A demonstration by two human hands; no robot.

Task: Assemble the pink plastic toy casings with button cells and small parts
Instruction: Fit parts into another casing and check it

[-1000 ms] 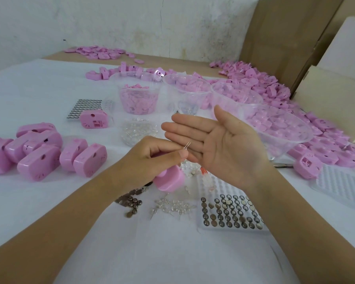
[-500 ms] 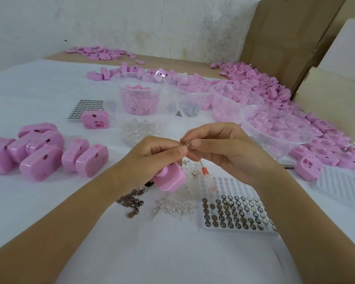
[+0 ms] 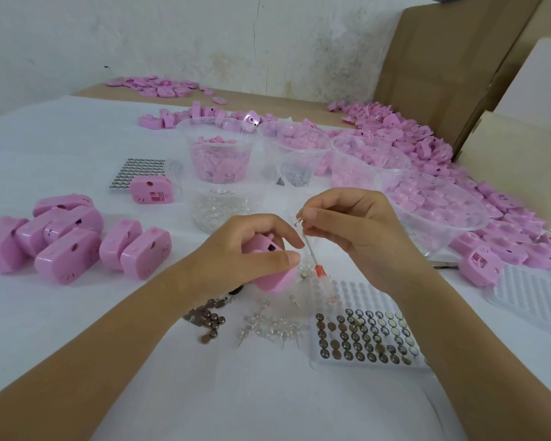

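Pink plastic fills the left hand [image 3: 245, 249]. Its grip is curled round one pink casing [image 3: 263, 246], and a small dark hole on the casing faces up. Just right of the casing and a bit higher, the right hand [image 3: 357, 230] has its grip pinched shut on a tiny clear part [image 3: 299, 221].

A second ago the right hand was flat and open, and the left fingers held that tiny part up. Then the right fingers closed on it. Now the part has gone over to the right hand, and the left hand holds only the casing. I think this means the part is ready to go into the casing, maybe into that dark hole. It is very small, so it could slip or bend.

Just right of the casing lies a small screwdriver [image 3: 318, 270] with a red ring. I cannot tell if the right hand touches it. Nearer the person than the casing are loose button cells [image 3: 210, 323], a little heap of clear parts [image 3: 274, 327] and a tray [image 3: 357, 294] of button cells. Left of the casing sits a bunch of closed casings [image 3: 70, 240]. Behind it and to the right stand clear bowls [image 3: 442, 237] of pink bits on the white worktop [image 3: 268, 393].
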